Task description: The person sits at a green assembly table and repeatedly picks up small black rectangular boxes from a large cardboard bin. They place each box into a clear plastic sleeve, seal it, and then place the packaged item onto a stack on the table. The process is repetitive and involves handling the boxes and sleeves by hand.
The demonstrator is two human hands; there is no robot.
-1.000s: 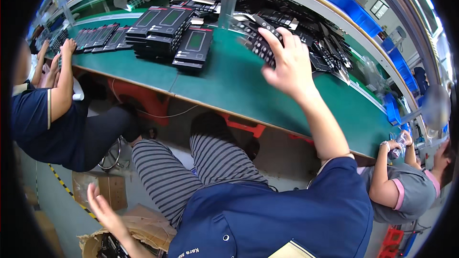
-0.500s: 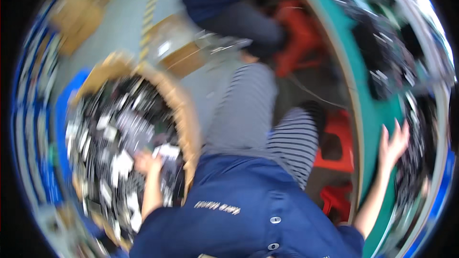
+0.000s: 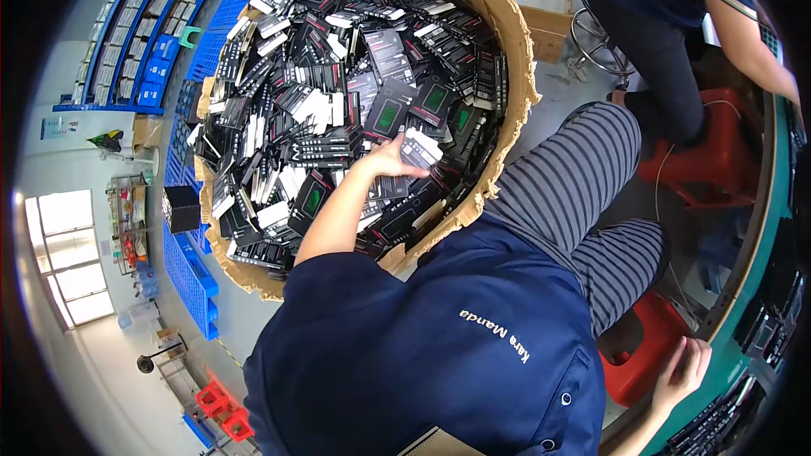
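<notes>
My left hand (image 3: pixel 389 160) reaches into a big round cardboard bin (image 3: pixel 517 105) with a torn, ragged rim. Thumb and fingers are closed round a small carton (image 3: pixel 420 150) with a pale printed side facing up. Beneath and around it lies a heap of flat black cartons (image 3: pixel 386 116), many showing a green screen picture and others turned to white edges. At the lower right, my right hand (image 3: pixel 683 370) is over the edge of the green-topped table (image 3: pixel 718 401). It holds nothing, and its fingers are loosely bent with the thumb apart.
A red stool (image 3: pixel 646 346) stands under the table edge, close to my legs. Another person (image 3: pixel 650 34) is at the upper right, near an open cardboard box (image 3: pixel 541 21). Blue pallets (image 3: pixel 190 283) lie beside the bin. More black cartons (image 3: pixel 718 422) rest on the table.
The view has swung left toward the bin and become sharp. My left hand has closed round a carton from the heap. My right hand has shifted from over the tabletop to its edge.
</notes>
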